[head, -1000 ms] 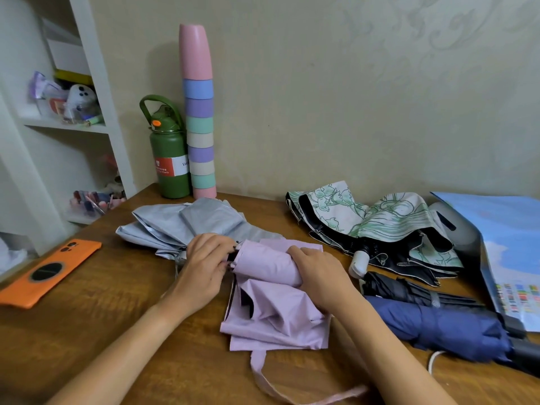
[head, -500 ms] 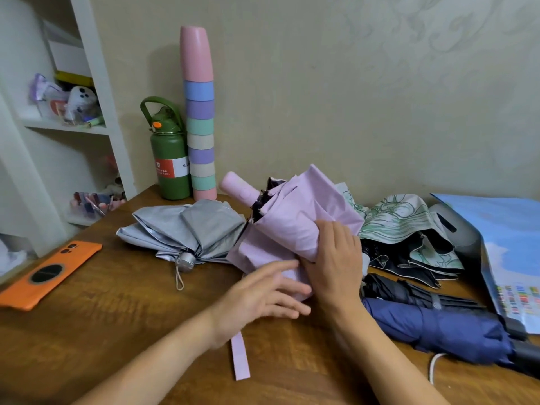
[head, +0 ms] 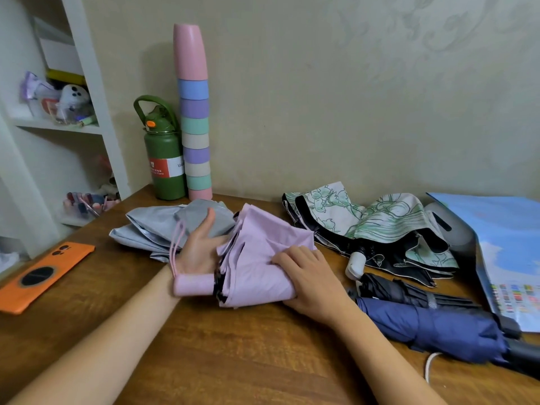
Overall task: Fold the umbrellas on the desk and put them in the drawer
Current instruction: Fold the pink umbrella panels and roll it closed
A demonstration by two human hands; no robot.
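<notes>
Lilac fabric, thin and limp, makes up the canopy of the compact pale-purple umbrella (head: 257,258) lying near the middle of the brown wooden desk (head: 233,355), its stubby lilac handle (head: 193,285) pointing toward the person's left and its wrist cord looped up over the left hand (head: 201,247). That hand rests against the handle end with its fingers straight and loosely spread, the palm open and nothing clasped. The right hand (head: 306,276) lies on top of the bundled canopy with its fingers bent and pressing the folds down, the thumb tucked under the cloth. The umbrella looks light; the fabric should slide and spring loose unless the pleats are held down, while the ribs inside are stiff and thin, so they may bend if forced. The firm handle is the sound place to grip, with the other hand wrapped round the gathered cloth. Just behind, touching the left hand's fingers, lies a crumpled grey umbrella (head: 163,226). To the right are a white umbrella with green leaf print and black lining (head: 380,223), a furled black umbrella (head: 409,290) and a rolled navy-blue umbrella (head: 444,328). No drawer is in view.
</notes>
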